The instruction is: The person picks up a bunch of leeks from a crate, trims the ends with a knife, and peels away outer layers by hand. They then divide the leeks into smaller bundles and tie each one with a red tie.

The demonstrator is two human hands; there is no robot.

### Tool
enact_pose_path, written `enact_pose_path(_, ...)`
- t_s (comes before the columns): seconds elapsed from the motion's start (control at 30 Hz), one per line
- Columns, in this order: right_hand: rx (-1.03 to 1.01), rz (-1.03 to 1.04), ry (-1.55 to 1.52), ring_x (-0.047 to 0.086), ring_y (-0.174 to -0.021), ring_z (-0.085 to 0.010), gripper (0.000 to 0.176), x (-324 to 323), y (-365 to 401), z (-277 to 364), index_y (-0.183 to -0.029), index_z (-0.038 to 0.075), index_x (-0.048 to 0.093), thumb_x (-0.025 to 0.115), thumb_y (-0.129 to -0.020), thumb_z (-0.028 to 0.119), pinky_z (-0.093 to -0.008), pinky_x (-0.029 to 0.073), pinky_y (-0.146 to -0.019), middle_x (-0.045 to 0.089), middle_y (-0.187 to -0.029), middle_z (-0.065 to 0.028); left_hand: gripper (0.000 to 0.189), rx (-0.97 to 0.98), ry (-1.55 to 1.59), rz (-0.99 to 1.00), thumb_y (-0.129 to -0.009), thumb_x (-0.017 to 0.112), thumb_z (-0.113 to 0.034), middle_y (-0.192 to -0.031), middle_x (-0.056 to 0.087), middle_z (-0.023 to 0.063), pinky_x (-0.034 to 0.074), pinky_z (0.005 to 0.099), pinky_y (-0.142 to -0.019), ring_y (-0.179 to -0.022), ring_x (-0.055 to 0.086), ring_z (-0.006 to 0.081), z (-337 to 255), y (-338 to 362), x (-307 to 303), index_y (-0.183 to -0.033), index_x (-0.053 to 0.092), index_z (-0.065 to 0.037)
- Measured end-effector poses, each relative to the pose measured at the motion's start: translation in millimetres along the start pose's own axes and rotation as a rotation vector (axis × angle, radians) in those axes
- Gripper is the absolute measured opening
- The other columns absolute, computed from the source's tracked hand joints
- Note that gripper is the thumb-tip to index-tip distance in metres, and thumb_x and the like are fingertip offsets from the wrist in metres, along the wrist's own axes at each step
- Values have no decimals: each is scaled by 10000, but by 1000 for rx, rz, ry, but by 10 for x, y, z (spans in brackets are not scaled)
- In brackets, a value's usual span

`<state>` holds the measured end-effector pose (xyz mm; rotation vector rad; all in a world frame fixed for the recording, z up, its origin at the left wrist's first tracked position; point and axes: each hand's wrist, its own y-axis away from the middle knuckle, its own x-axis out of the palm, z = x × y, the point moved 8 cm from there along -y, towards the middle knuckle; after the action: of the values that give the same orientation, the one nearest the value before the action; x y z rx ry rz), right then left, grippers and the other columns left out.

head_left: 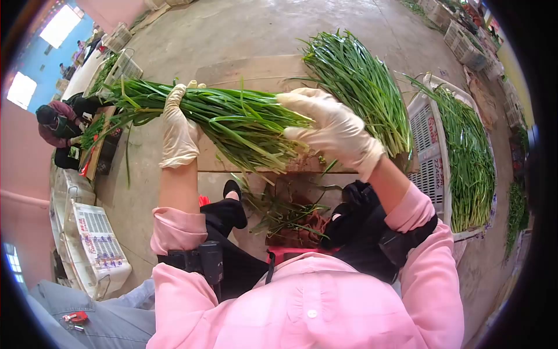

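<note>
Held up over the low wooden board is a bunch of garlic chives (pixel 232 113), leaf tips to the left and pale stem ends to the right. My left hand (pixel 179 131), in a cream glove, is wrapped around the leafy part. At the stem end, my gloved right hand (pixel 337 125) has its fingers and thumb loosely around some stems; its palm side is partly hidden. A larger pile of garlic chives (pixel 363 87) lies on the board (pixel 250 70) just beyond my right hand.
A white plastic crate (pixel 427 157) of garlic chives stands at the right. Loose leaves (pixel 285 209) litter the ground between my legs. White crates (pixel 102 244) are at the left, where another person (pixel 58 125) sits by a small bench. More crates (pixel 465 46) line the far right.
</note>
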<state>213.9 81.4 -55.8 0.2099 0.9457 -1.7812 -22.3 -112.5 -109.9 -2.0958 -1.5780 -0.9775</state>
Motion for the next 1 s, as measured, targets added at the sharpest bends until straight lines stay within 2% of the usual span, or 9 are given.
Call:
enact_pose_path(0.17,-59,-22,151,546,-1190,-339,584,296,-146,248,-1228,37,616,786,-734,296,-409,431,-1009,584,-1259,-173,343,-67,34,-44,-868,682,-107,-1123,635,134,550,463,-902,-1056,623,299,198,164,156,-1167,555,6)
enact_pose_path(0.3,-276,-177,-127,609,-1108,-321,397,370,-182,86,-1172,33,652,725,-795,131,-395,416,-1017,685,-1081,-153,345,-110,25,-45,-873,675,-126,-1115,640,132,553,453,-905,-1031,630,305,274,161,130,-1175,557,-6)
enact_pose_path(0.33,-225,-202,-162,662,-968,-255,249,285,-142,125,-1102,17,667,676,-858,65,-354,464,-943,710,-923,-116,349,-103,45,-67,-875,673,-132,-1115,641,133,552,456,-905,-1027,631,307,288,101,51,-1179,558,-6)
enact_pose_path(0.43,300,-120,-1051,666,-847,-189,145,329,-29,-154,-1035,7,668,646,-922,93,-312,504,-843,701,-899,-96,339,-124,86,-109,-884,652,-135,-1115,643,136,555,473,-899,-1009,639,316,236,35,-100,-1183,560,-6)
enact_pose_path(0.47,232,-97,-1162,652,-777,-163,119,242,-14,-165,-1015,-5,657,615,-955,88,-292,519,-748,688,-884,-85,328,-132,93,-112,-884,649,-134,-1115,643,140,556,477,-896,-1005,640,318,207,8,-176,-1173,562,-5)
enact_pose_path(0.57,351,-73,-1228,646,-750,-174,114,9,181,-319,-1029,-14,645,593,-954,56,-318,524,-714,682,-871,-92,307,-118,76,-166,-892,633,-139,-1124,648,167,551,489,-908,-1012,642,330,59,0,-383,-1155,573,6)
enact_pose_path(0.77,716,296,-955,627,-695,-167,125,232,945,-820,-1001,-25,644,592,-888,-8,-311,520,-678,675,-849,-92,309,-46,124,-262,-900,623,-145,-1130,664,170,531,517,-945,-1040,651,332,-213,-85,-713,-1161,595,17)
enact_pose_path(0.87,998,558,-554,655,-709,-141,121,411,1229,-859,-901,-24,678,593,-815,-14,-284,524,-655,693,-801,-68,321,-63,138,-275,-914,612,-172,-1164,661,167,512,529,-964,-1076,638,327,-274,-91,-766,-1183,599,0)
enact_pose_path(1.0,923,801,-149,682,-746,-140,135,425,1175,-597,-940,-34,671,601,-835,13,-264,525,-682,716,-867,-90,321,-62,171,-267,-920,606,-183,-1175,660,157,499,535,-974,-1096,629,322,-311,-99,-795,-1193,600,-13)
